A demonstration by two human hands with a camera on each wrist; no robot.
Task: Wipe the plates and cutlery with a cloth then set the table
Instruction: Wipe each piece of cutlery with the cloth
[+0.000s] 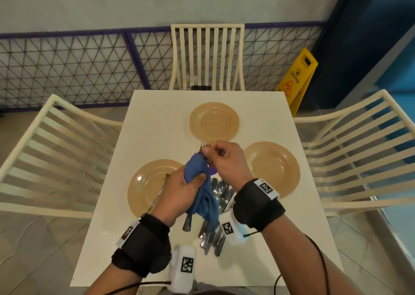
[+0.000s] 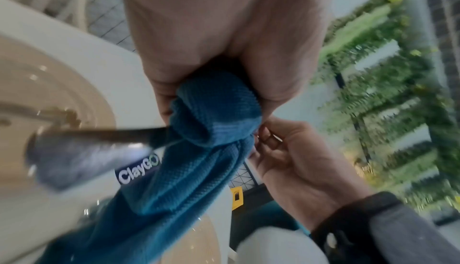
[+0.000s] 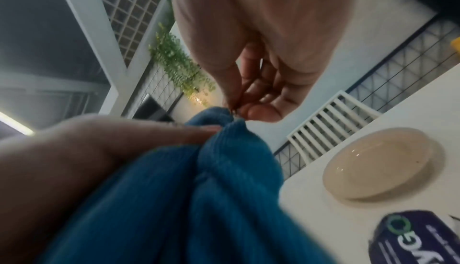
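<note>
My left hand [image 1: 190, 182] grips a blue cloth [image 1: 202, 193] bunched round the middle of a metal fork. The fork's handle [image 1: 186, 224] sticks out below the cloth, and the tines [image 1: 204, 145] show above it. My right hand [image 1: 207, 150] pinches the fork just under the tines. In the left wrist view the cloth [image 2: 211, 114] wraps the fork handle [image 2: 87, 150]. In the right wrist view the fingertips [image 3: 261, 113] meet at the top of the cloth [image 3: 199, 189]. Three tan plates lie on the white table [image 1: 157, 115]: far [image 1: 214, 121], left [image 1: 143, 189], right [image 1: 274, 166].
A pile of spoons and other cutlery [image 1: 213, 234] lies on the table under my hands. One more utensil [image 1: 158, 196] rests across the left plate. A purple label [image 1: 213, 171] sits at the table's middle. Cream slatted chairs stand at the far side [image 1: 207, 56], left [image 1: 51, 155] and right [image 1: 359, 151].
</note>
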